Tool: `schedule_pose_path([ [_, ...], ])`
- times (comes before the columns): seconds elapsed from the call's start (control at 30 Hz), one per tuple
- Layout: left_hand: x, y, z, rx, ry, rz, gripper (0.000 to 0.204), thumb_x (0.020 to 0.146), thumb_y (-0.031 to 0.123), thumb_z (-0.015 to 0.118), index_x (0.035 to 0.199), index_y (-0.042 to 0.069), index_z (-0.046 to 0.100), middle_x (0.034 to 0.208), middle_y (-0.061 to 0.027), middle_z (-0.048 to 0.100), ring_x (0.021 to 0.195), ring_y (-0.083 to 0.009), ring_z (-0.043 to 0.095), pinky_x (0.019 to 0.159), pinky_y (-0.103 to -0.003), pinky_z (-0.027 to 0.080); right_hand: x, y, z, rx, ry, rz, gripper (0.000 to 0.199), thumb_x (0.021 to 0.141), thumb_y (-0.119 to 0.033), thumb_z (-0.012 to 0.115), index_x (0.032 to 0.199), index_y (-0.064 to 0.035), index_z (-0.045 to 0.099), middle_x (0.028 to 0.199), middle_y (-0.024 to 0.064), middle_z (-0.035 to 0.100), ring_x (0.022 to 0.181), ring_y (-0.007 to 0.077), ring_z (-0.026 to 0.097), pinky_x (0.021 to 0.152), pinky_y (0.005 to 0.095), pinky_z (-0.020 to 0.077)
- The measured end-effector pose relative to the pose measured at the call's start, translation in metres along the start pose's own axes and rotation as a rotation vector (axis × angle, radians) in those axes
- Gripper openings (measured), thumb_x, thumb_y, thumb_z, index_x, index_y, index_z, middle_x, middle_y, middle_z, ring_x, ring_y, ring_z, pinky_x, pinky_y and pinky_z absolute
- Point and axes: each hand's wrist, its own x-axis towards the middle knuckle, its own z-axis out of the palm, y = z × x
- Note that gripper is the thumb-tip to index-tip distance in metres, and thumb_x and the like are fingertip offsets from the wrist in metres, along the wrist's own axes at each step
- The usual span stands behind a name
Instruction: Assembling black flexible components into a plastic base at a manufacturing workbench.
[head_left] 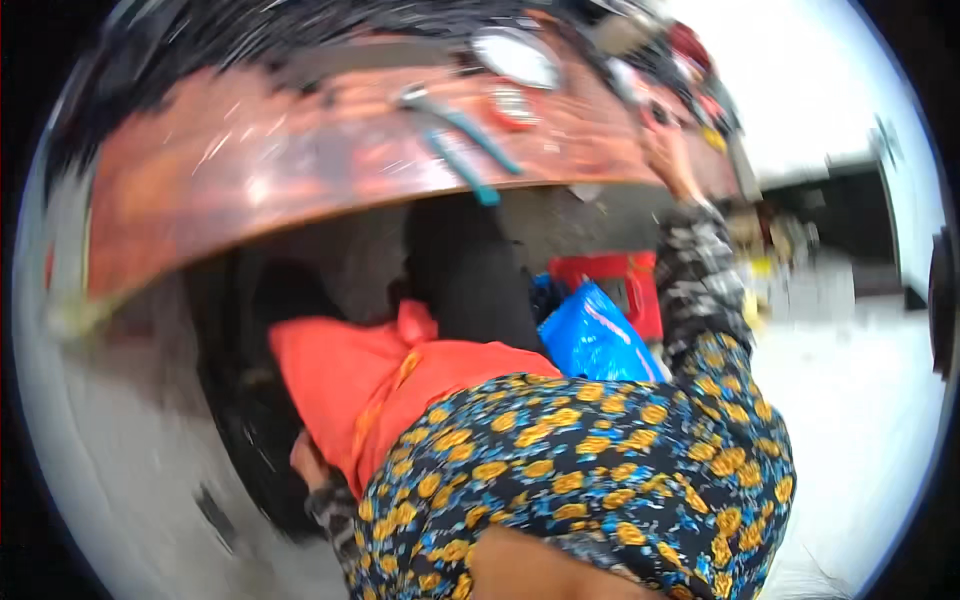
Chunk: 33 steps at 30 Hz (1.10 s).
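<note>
My right hand (pixel 668 152) reaches over the right end of a reddish-brown table (pixel 200 190), beside a jumble of small dark, red and yellow things (pixel 690 75). Motion smears its fingers, so I cannot make out a grip. Down at my left side, my left hand (pixel 310 462) is next to a black seat-like shape (pixel 260 440) and the edge of a red cloth (pixel 330 375) on my lap. Its fingers are mostly hidden. Pliers with blue-green handles (pixel 470 140) lie near the table's front edge, apart from both hands.
Behind the pliers are a small round red-rimmed container (pixel 512 107) and a white oval object (pixel 515 57). A heap of thin black strips (pixel 240 40) covers the table's far side. Under the table, a blue plastic bag (pixel 600 335) leans by a red box-like object (pixel 640 290).
</note>
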Motion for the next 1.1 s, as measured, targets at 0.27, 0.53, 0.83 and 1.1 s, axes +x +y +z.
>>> schedule_pose_path([
  [0.27, 0.068, 0.088, 0.017, 0.010, -0.012, -0.218, 0.039, 0.089, 0.027, 0.060, 0.119, 0.004, 0.057, 0.097, -0.0110, 0.065, 0.087, -0.0238, 0.063, 0.075, -0.035, 0.051, -0.029, -0.032, -0.056, 0.697, -0.200, 0.570, 0.026, 0.086, -0.020, 0.056, 0.072, 0.0013, 0.061, 0.055, 0.0078, 0.058, 0.042, 0.0140, 0.054, 0.039, 0.0279, 0.0431],
  [0.53, 0.049, 0.171, 0.062, 0.152, -0.035, -0.029, 0.040, 0.090, 0.027, 0.060, 0.121, 0.001, 0.058, 0.097, -0.0128, 0.064, 0.083, -0.0226, 0.064, 0.070, -0.032, 0.053, -0.036, -0.027, -0.043, 0.560, -0.087, 0.434, 0.031, 0.082, -0.026, 0.061, 0.078, 0.0038, 0.064, 0.064, 0.0188, 0.059, 0.064, 0.0296, 0.062, 0.060, 0.0413, 0.0452],
  [0.83, -0.020, 0.271, 0.172, 0.221, -0.172, 0.457, 0.027, 0.092, 0.018, 0.060, 0.113, 0.002, 0.063, 0.084, -0.0057, 0.066, 0.067, -0.0116, 0.062, 0.059, -0.023, 0.050, -0.033, -0.022, -0.016, 0.726, 0.567, 0.346, 0.021, 0.086, -0.021, 0.060, 0.087, -0.0015, 0.066, 0.058, 0.0061, 0.054, 0.056, 0.0129, 0.052, 0.054, 0.0301, 0.0397],
  [1.1, -0.097, 0.314, 0.345, 0.633, -0.466, 1.265, 0.035, 0.080, 0.013, 0.068, 0.113, 0.003, 0.063, 0.103, -0.0153, 0.058, 0.091, -0.0275, 0.058, 0.078, -0.034, 0.046, 0.008, -0.030, -0.073, 1.244, 0.509, 0.529, 0.030, 0.089, -0.036, 0.063, 0.075, -0.0092, 0.063, 0.057, -0.0069, 0.050, 0.051, 0.0034, 0.044, 0.046, 0.0209, 0.0304],
])
